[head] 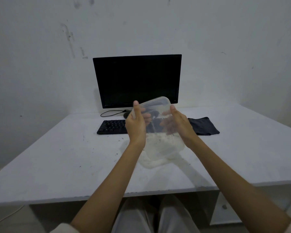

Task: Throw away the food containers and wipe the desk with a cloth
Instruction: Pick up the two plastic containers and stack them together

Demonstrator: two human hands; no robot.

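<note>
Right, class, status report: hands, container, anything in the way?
Left hand, right hand grip clear container, tilted above desk. More clear plastic beneath. Dark cloth beside keyboard, untouched.

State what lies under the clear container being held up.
A second translucent container, flecked with dark specks, sits on the desk under the held container. The desk surface beneath it is covered.

Black monitor (137,81): upright before the wall (40,56), screen dark. Black keyboard (112,127): flat, in front of the monitor, partly hidden. Black cable (107,112): loops left from the monitor base. Wall: grey, scuffed, dark streaks upper left.
</note>
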